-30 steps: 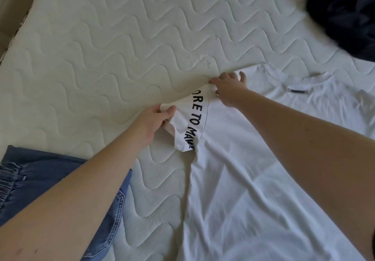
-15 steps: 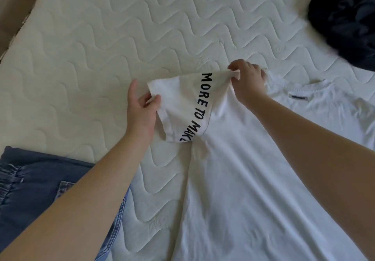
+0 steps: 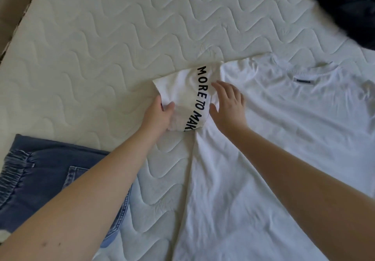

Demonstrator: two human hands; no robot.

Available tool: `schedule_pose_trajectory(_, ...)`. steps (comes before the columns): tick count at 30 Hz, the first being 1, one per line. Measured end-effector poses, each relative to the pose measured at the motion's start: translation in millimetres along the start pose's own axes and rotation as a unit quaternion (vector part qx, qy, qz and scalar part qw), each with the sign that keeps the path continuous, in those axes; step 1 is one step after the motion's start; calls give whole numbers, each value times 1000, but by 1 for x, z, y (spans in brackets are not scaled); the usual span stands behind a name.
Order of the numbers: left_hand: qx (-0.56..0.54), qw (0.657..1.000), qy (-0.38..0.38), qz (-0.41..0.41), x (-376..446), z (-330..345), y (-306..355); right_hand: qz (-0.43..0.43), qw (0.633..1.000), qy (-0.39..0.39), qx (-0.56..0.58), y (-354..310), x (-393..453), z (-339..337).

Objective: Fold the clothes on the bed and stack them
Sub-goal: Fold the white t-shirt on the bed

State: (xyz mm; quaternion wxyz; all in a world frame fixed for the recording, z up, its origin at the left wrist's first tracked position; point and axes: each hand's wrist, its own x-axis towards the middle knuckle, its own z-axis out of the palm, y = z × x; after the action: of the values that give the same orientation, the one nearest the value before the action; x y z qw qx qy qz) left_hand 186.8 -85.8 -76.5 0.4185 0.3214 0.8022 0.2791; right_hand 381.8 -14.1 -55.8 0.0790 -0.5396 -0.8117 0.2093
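A white T-shirt (image 3: 274,138) is spread flat on the bed (image 3: 101,37). Its sleeve (image 3: 182,94), with black letters on it, is pinched at the edge by the left hand (image 3: 159,116). The right hand (image 3: 229,106) is held flat at the shoulder seam, its fingers (image 3: 220,88) spread. If the sleeve is let go too soon, it could flop back and bunch up. A crooked fold could then be made.

T-shirt (image 3: 284,159) on mattress (image 3: 101,47) | jeans (image 3: 40,179) left of it | bundle (image 3: 349,6), possibly clothing, far right corner
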Motion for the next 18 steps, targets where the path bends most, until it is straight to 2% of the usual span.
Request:
schedule_pose_trajectory(4, 69, 986, 120, 94, -1, -15, -6, -75, 997, -12, -8, -7, -47, 11)
schedule_pose_trajectory(8, 12, 987, 153, 57, -15, -12, -15, -90, 992, -79, -37, -10, -89, 24)
schedule_pose_trajectory(11, 41, 985, 157, 56, -49, -1, -32, -57, 996, -59, -31, -14, -118, 27)
schedule_pose_trajectory(12, 60, 989, 129, 47, -64, 5, -40, -41, 998, -43, -26, -15, -129, 28)
schedule_pose_trajectory(14, 100, 995, 15, 3, -100, 21, -57, -17, 999, -48, -18, -17, -150, 30)
schedule_pose_trajectory(16, 153, 983, -95, -21, -136, 36, -76, 2, 994, -112, -8, -17, -171, 34)
schedule_pose_trajectory(18, 173, 972, -155, -21, -169, 44, -92, 15, 983, -181, -16, -16, -192, 40)
